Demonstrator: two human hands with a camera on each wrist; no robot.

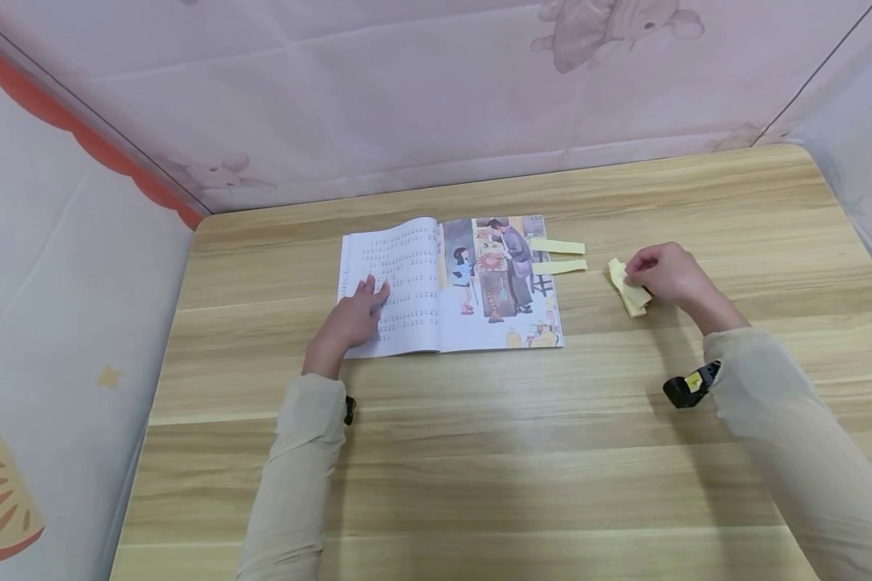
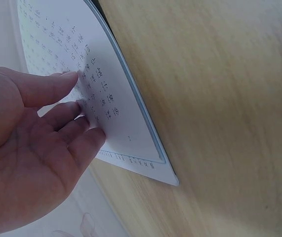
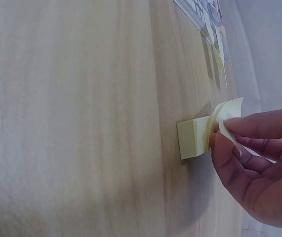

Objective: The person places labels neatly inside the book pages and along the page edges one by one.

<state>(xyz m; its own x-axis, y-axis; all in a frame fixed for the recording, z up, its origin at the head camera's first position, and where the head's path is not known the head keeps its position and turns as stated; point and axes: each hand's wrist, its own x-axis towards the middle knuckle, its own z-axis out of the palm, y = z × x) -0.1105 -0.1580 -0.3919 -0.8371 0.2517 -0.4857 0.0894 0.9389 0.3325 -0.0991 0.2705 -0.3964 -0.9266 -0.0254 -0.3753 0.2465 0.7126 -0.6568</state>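
Observation:
An open book (image 1: 472, 329) lies on the table, text on the left page and a coloured picture on the right. My left hand (image 1: 354, 316) rests on the text page, fingers slightly bent; the left wrist view shows its fingertips (image 2: 97, 136) against the paper. Two pale yellow sticky notes (image 1: 565, 266) jut from the book's right edge. To the right of them, my right hand (image 1: 670, 274) pinches the top sheet (image 3: 233, 107) of a yellow sticky-note pad (image 3: 186, 140) between thumb and index finger. That sheet curls up from the pad, which sits on the wood.
The wooden table (image 1: 494, 468) runs back to a pink patterned wall covering (image 1: 407, 97). A white covering with a red scalloped border (image 1: 102, 145) stands at the left. A black wrist camera (image 1: 690, 386) hangs under the right cuff.

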